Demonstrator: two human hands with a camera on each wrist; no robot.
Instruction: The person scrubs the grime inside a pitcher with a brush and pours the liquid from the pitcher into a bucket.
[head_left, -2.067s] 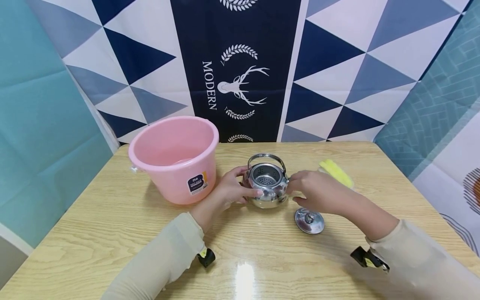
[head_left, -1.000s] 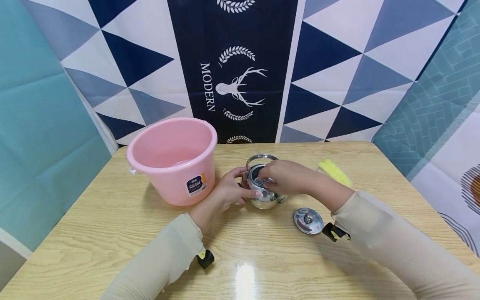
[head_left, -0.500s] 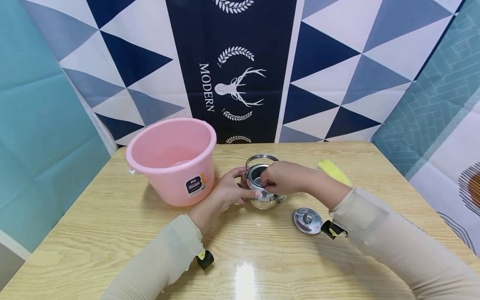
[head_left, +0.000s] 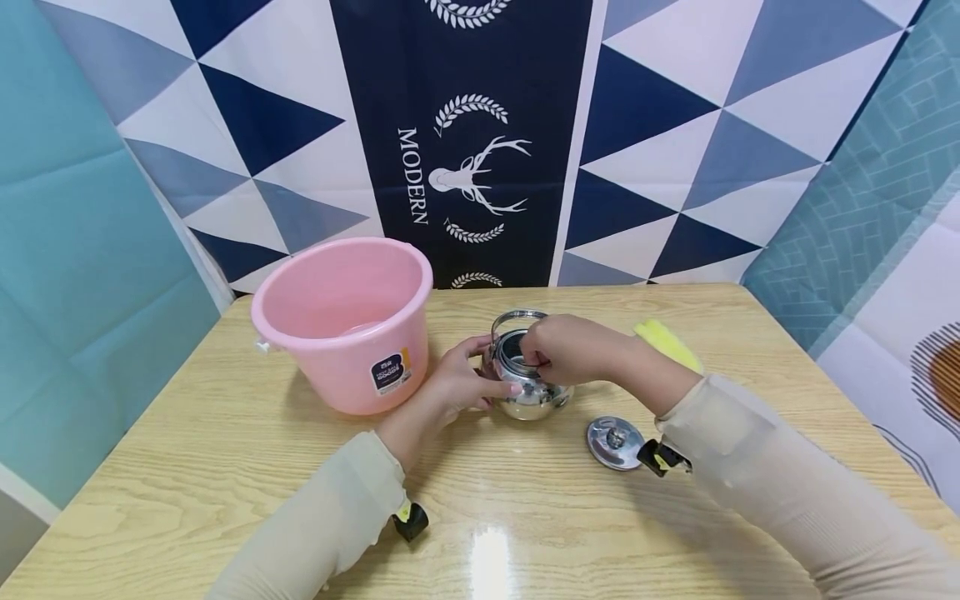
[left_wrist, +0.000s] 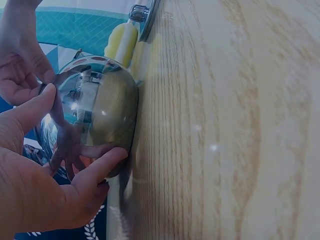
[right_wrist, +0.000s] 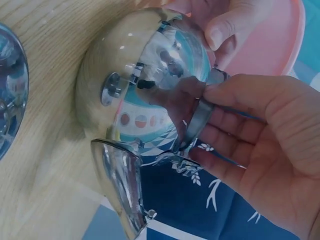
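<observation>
A shiny steel teapot (head_left: 528, 404) stands on the table with its hoop handle (head_left: 517, 315) raised. My left hand (head_left: 467, 379) holds it by its left side, thumb in front; in the left wrist view, fingers and thumb spread over the polished body (left_wrist: 107, 105). My right hand (head_left: 573, 350) is at the mouth. Thumb and fingers pinch a thin metal rim (right_wrist: 200, 120), apparently the strainer's, in the right wrist view. The strainer's lower part is hidden. The spout (right_wrist: 120, 180) points away from the left hand. The knobbed lid (head_left: 615, 442) lies apart, right of the pot.
A pink bucket (head_left: 360, 367) with a label stands just left of the teapot, close to the left forearm. A yellow sponge-like thing (head_left: 667, 343) lies behind the right forearm. Patterned cloth (head_left: 465, 150) hangs behind the wooden table (head_left: 300, 492).
My right hand has moved from the teapot's right side to its mouth and lifted slightly. The strainer's perforated bottom, visible before, no longer shows. The left hand keeps its hold.
</observation>
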